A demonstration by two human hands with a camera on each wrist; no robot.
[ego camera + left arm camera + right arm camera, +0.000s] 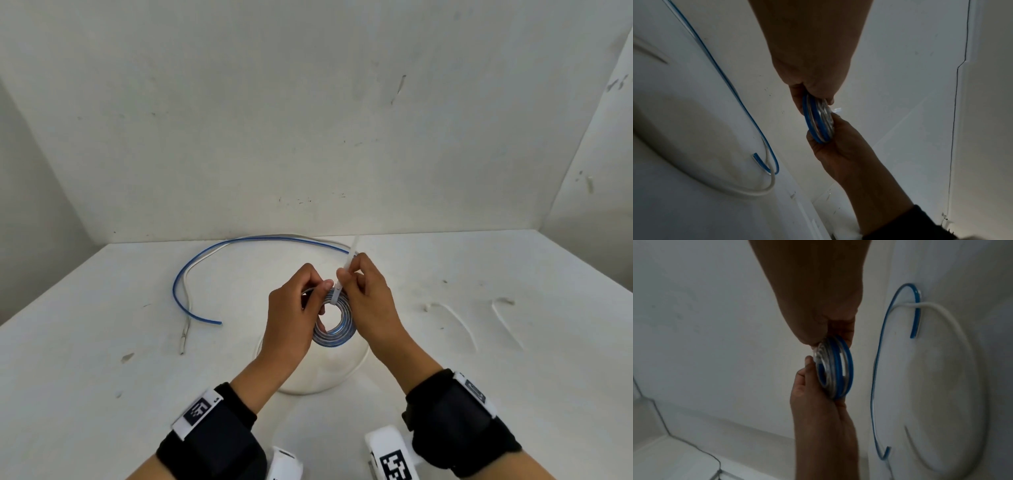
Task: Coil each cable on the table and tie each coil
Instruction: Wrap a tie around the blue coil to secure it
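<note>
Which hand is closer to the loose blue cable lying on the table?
Left. The left hand holds the coil on the side toward the loose blue cable; the right hand, pinching the white tie, sits farther right.

The head view is bright and evenly lit, with soft shadows on the white desk (102,342) and bowed lines at the edges. Both wrist views are dim and grainy, and the near forearms there are dark and blurred.
</note>
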